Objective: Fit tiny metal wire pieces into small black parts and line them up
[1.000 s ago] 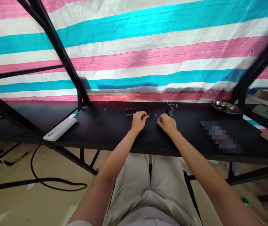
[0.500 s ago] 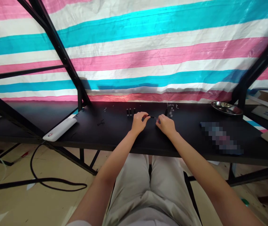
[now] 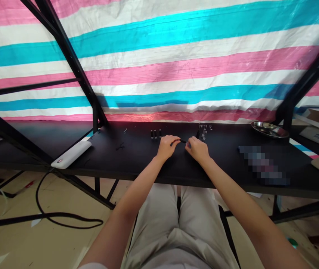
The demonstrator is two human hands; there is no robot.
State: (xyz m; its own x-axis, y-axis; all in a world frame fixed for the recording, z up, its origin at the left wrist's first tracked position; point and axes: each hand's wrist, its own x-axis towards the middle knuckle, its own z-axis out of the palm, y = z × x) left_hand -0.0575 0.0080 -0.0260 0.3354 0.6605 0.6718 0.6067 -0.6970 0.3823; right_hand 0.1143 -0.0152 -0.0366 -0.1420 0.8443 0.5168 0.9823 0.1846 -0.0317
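Observation:
My left hand (image 3: 167, 147) pinches one end of a slim black rod (image 3: 183, 141) just above the black table. At the rod's other end, the fingers of my right hand (image 3: 197, 148) are closed round it; what lies inside them is hidden. Behind my left hand stand small dark cylinders with pale ends (image 3: 155, 133). Beyond my right hand are a short black piece (image 3: 198, 133) and some clear little tubes (image 3: 204, 133). A row of tiny white hooked bits (image 3: 203, 126) lies farther back.
On the left lies a white power strip (image 3: 72, 154) with a black cable (image 3: 37, 194). Thin dark strands (image 3: 120, 146) rest nearer the middle. At right are a round metal plate (image 3: 269, 129) and a blurred-out flat object (image 3: 264, 165). Black frame posts (image 3: 78, 71) rise at both sides.
My hands have barely shifted and still hold the rod between them. The clear part seen beside my right fingers earlier no longer shows; the gap between the hands now looks black throughout.

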